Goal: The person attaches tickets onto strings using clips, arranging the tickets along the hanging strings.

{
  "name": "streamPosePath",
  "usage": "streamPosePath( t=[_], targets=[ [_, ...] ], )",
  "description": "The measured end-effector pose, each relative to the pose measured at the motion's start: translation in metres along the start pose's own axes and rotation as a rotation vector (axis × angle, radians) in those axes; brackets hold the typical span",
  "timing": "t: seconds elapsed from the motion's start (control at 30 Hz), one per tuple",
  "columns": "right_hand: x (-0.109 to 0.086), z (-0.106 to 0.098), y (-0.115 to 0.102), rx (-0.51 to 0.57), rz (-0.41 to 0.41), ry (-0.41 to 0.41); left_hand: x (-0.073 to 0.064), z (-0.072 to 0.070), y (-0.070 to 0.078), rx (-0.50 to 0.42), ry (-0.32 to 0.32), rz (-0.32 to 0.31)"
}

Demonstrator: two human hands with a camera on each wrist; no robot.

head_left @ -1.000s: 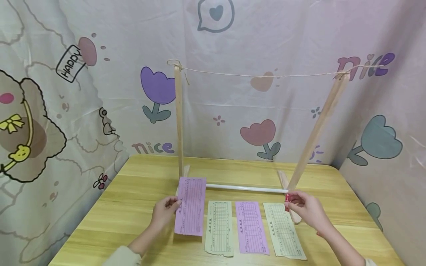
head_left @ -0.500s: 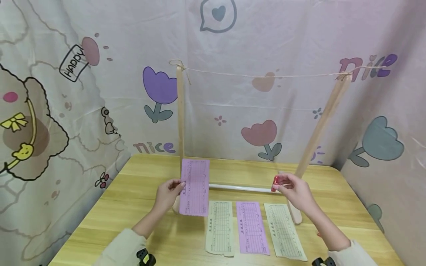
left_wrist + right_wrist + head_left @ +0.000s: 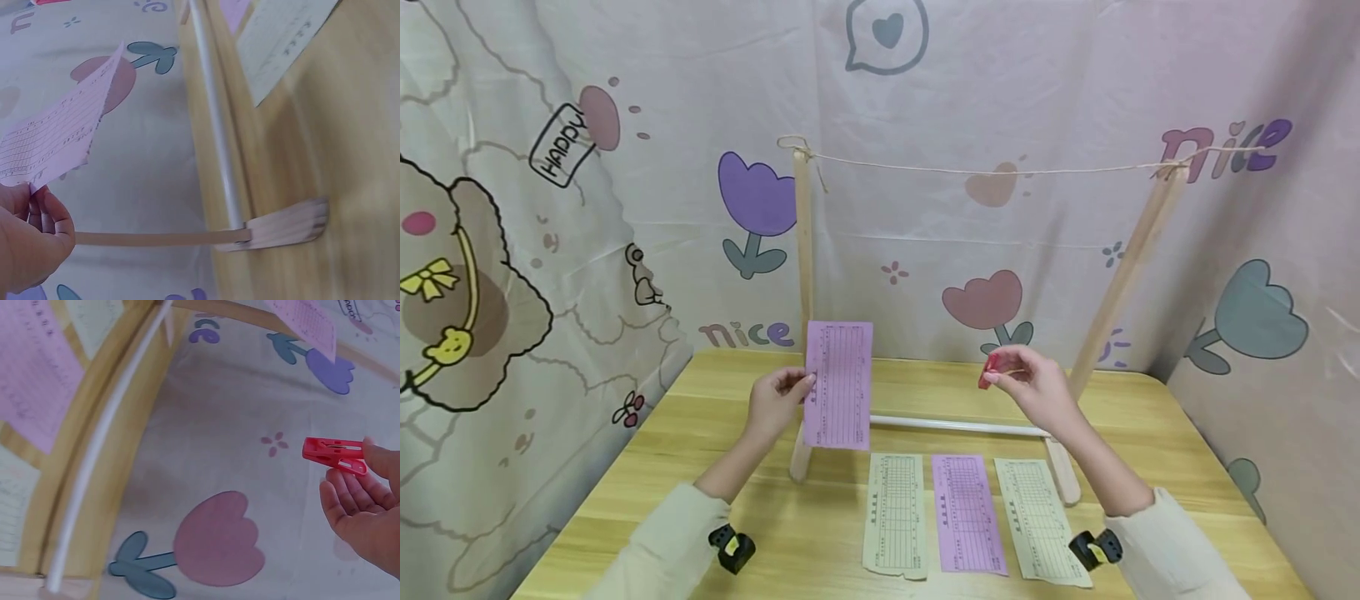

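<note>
A purple printed paper slip [image 3: 838,386] hangs upright in the air, its left edge pinched by my left hand [image 3: 777,398] in front of the left post. In the left wrist view the same slip [image 3: 59,128] bends away above thumb and fingers. My right hand [image 3: 1033,387] pinches a red clothespin [image 3: 988,372] by its handle end. The right wrist view shows the clothespin [image 3: 335,455] between thumb and fingertips, its nose pointing left. Above both hands, a thin string [image 3: 985,172] runs between two wooden posts.
Two pale green slips [image 3: 895,517] [image 3: 1043,521] and another purple slip [image 3: 968,514] lie on the wooden table [image 3: 647,500]. The left post [image 3: 803,250] and right post [image 3: 1131,275] stand on wooden feet, joined by a white rod [image 3: 955,426]. A printed cloth hangs behind.
My left hand has raised the purple slip off its low position near the table. My right hand has moved up and left with the clothespin.
</note>
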State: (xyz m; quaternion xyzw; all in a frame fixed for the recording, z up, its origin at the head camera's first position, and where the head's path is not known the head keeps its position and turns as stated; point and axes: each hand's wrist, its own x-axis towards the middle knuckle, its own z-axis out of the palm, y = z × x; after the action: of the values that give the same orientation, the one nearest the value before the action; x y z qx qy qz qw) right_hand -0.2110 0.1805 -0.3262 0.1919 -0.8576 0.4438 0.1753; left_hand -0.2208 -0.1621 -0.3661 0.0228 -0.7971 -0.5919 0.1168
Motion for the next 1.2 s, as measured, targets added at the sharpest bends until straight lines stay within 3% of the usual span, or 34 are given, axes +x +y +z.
streamPosePath(
  t=[0.23,0.53,0.73,0.83,1.07,1.2],
  targets=[
    [0.020,0.002,-0.022,0.016,-0.033,0.005,0.013,-0.002,0.013,-0.021,0.013,0.054],
    [0.040,0.006,-0.049,0.026,-0.097,0.025,0.020,0.000,0.034,-0.011,-0.009,0.081],
    [0.059,0.010,-0.070,0.195,-0.148,0.060,0.025,-0.004,0.052,-0.042,0.013,0.144],
    [0.069,0.009,-0.083,0.211,-0.168,0.089,0.028,-0.006,0.062,-0.052,0.012,0.163],
    [0.091,0.005,-0.112,0.242,-0.198,0.097,0.038,-0.009,0.088,-0.038,0.024,0.106],
    [0.099,0.004,-0.127,0.234,-0.221,0.084,0.043,-0.009,0.098,-0.026,0.027,0.112]
  ],
)
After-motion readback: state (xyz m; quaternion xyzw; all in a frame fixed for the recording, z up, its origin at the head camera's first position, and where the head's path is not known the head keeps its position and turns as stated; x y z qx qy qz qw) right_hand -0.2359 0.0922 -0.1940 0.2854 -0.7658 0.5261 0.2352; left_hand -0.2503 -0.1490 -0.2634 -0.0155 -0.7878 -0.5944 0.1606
